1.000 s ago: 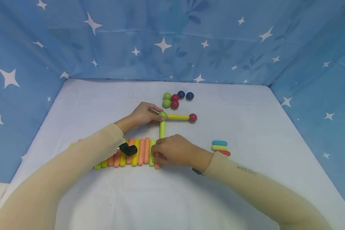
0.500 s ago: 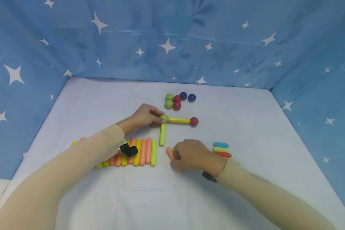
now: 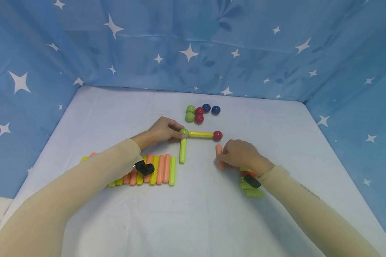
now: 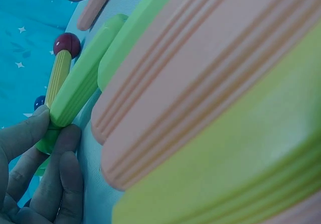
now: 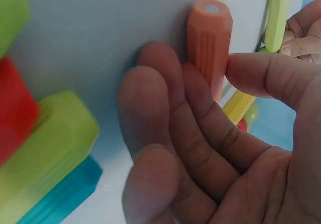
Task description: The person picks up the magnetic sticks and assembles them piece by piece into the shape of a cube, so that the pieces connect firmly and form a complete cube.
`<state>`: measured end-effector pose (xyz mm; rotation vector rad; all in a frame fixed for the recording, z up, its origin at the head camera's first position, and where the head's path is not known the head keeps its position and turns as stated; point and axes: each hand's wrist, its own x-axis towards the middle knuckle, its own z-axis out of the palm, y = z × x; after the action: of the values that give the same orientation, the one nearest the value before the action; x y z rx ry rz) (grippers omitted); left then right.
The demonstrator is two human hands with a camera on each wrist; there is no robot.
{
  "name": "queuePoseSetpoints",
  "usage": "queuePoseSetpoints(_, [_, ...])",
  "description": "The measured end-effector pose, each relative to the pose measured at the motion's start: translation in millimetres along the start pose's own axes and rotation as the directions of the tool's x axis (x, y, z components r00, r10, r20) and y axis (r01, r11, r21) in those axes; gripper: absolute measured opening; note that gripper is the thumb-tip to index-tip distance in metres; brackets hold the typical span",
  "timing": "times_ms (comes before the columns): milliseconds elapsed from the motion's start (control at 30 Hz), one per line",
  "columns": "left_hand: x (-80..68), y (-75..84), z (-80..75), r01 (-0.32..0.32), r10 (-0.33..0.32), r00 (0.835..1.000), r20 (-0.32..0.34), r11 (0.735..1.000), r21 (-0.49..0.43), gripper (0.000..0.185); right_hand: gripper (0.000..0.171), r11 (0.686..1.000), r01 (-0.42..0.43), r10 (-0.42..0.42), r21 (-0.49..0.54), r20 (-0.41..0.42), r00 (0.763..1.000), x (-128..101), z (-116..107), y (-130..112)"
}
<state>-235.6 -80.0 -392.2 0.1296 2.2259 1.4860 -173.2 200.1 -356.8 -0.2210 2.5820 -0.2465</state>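
Observation:
My left hand (image 3: 163, 130) pinches a green ball (image 3: 184, 133) between thumb and fingers. From that ball a yellow rod (image 3: 201, 134) runs right to a red ball (image 3: 217, 135), and a light green rod (image 3: 182, 151) runs toward me. In the left wrist view the fingertips hold the ball (image 4: 48, 141) at the joint. An orange rod (image 3: 219, 156) is pinched by my right hand (image 3: 241, 154), just below the red ball and apart from it. The right wrist view shows thumb and fingers on the sides of this rod (image 5: 209, 43), its metal-dotted end facing the camera.
A row of orange, yellow and green rods (image 3: 161, 170) lies at left, partly under my left forearm. Several short rods (image 3: 253, 192) lie beneath my right wrist. Green, red and dark blue balls (image 3: 199, 118) cluster at the back. A blue starred curtain (image 3: 193, 46) borders the table.
My right hand has taken the orange rod from the right end of the row and carried it right and away from me, near the red ball. The left hand stays on the green ball.

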Motion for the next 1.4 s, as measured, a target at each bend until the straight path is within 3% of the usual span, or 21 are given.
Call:
queuePoseSetpoints(367, [1.9,3.0,-5.1,0.03,-0.029,0.999,0.021,0.999,-0.032,0.037,0.029,0.999,0.037,-0.036,0.022,-0.016,0.999,6.8,-10.4,6.0])
queuePoseSetpoints(567, [1.3,6.0,-6.1,0.037,-0.035,0.998,0.044,0.998,-0.059,0.038,0.039,0.999,0.043,-0.044,0.02,0.019,0.999,9.3,-23.4,5.4])
queuePoseSetpoints(633, [1.6,5.5,-6.6,0.039,-0.036,0.998,0.046,0.997,-0.063,0.038,0.042,0.999,0.052,-0.052,0.002,-0.026,0.998,11.7,-31.9,0.8])
queuePoseSetpoints(700, [2.4,4.1,-7.2,0.042,-0.039,0.998,0.043,0.997,-0.065,0.038,0.04,0.996,0.082,-0.084,-0.025,-0.12,0.989,17.0,-40.4,-6.2])
queuePoseSetpoints(800, [2.4,1.9,-7.0,0.049,-0.046,0.998,0.038,0.996,-0.068,0.037,0.03,0.986,0.149,-0.163,-0.073,-0.27,0.949,30.1,-48.9,-18.4])
queuePoseSetpoints(867, [2.3,0.2,-6.1,0.047,-0.045,0.998,0.042,0.996,-0.071,0.038,0.025,0.974,0.205,-0.226,-0.099,-0.325,0.918,41.2,-50.8,-25.4])
queuePoseSetpoints(967, [1.8,-2.0,-3.5,0.041,-0.037,0.998,0.048,0.997,-0.073,0.039,0.036,0.957,0.26,-0.289,-0.132,-0.31,0.906,57.0,-49.1,-33.0])
queuePoseSetpoints(1100, [1.9,-3.7,-0.3,0.039,-0.035,0.998,0.049,0.996,-0.079,0.039,0.049,0.95,0.258,-0.296,-0.178,-0.24,0.924,71.8,-44.0,-38.5])
queuePoseSetpoints(1200, [2.1,-3.6,0.8,0.04,-0.037,0.998,0.047,0.996,-0.081,0.038,0.045,0.957,0.224,-0.269,-0.185,-0.269,0.925,77.5,-41.7,-40.4])
queuePoseSetpoints(1400, [2.2,-2.4,0.5,0.039,-0.037,0.999,0.035,0.996,-0.085,0.036,0.037,0.955,0.218,-0.277,-0.2,-0.347,0.896,88.1,-41.9,-43.8])
